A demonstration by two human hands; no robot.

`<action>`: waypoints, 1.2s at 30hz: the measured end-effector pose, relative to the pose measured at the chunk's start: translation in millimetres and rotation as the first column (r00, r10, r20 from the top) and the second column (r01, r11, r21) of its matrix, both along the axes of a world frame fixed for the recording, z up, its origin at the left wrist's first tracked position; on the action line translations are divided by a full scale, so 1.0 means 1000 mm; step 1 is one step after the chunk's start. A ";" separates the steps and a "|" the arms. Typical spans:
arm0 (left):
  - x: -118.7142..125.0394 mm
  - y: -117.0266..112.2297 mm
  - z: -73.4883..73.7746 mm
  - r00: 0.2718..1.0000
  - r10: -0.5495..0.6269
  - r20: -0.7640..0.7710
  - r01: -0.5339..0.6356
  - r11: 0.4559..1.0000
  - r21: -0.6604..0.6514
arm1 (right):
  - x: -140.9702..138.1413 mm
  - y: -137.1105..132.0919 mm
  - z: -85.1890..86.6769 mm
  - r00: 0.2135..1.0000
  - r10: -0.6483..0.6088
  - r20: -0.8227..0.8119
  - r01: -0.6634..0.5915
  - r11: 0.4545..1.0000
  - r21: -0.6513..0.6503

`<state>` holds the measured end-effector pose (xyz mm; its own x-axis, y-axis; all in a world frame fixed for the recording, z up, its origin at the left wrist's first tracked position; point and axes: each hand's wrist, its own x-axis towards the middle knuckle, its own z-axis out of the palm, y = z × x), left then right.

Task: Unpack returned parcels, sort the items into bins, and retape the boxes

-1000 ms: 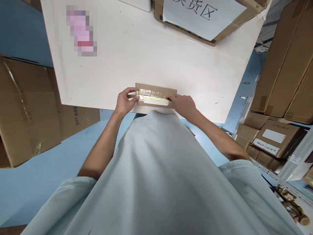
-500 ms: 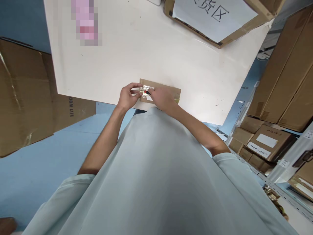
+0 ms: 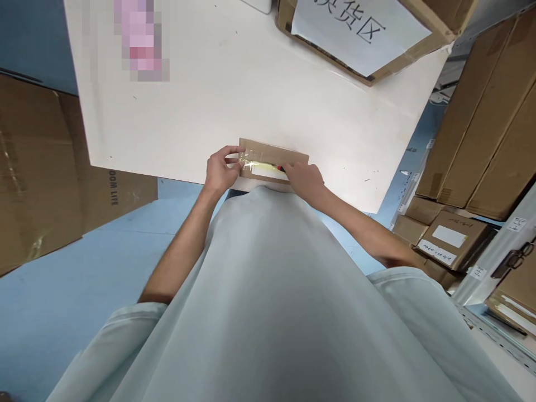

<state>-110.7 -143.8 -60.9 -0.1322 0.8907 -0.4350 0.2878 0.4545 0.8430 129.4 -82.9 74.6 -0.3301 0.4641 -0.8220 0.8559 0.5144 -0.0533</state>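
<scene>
A small flat cardboard box [image 3: 274, 151] lies at the near edge of the white table, with shiny clear tape and a white label on its top. My left hand [image 3: 221, 170] grips the box's left end, thumb and fingers spread along that side. In my right hand [image 3: 305, 177] is a small red-and-black box cutter [image 3: 280, 168], mostly hidden by the closed fingers. Its red end sits over the tape line, towards the box's right end. A yellowish slit [image 3: 263, 166] runs along the tape to the left of the cutter.
A large open carton [image 3: 402, 61] with a white paper sign stands at the table's far right. A blurred pink item [image 3: 140, 39] lies far left. Big cartons [image 3: 37, 173] stand left of the table; shelves with stacked boxes [image 3: 454, 237] line the right.
My right hand has moved the cutter rightwards along the tape, from near my left fingers towards the box's right end. The left hand stays at the left end. The view has shifted slightly.
</scene>
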 end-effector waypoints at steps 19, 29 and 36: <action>-0.002 0.014 0.013 1.000 -0.007 0.012 0.008 0.999 -0.044 | 0.087 -0.030 0.002 0.985 -0.166 -0.036 0.170 0.978 0.118; 0.001 0.012 0.014 1.000 0.013 -0.014 -0.014 0.997 -0.072 | 0.046 -0.005 -0.006 1.000 -0.027 0.001 0.027 0.997 0.078; 0.015 0.008 0.016 0.997 0.000 -0.080 -0.006 0.997 -0.075 | 0.081 -0.006 0.005 0.995 -0.041 0.095 0.037 0.998 0.047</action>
<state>-95.6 -135.9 -45.0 -0.1721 0.8554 -0.4886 0.3513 0.5166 0.7808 210.1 -89.1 79.5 -0.2319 0.5121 -0.8270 0.8755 0.4804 0.0520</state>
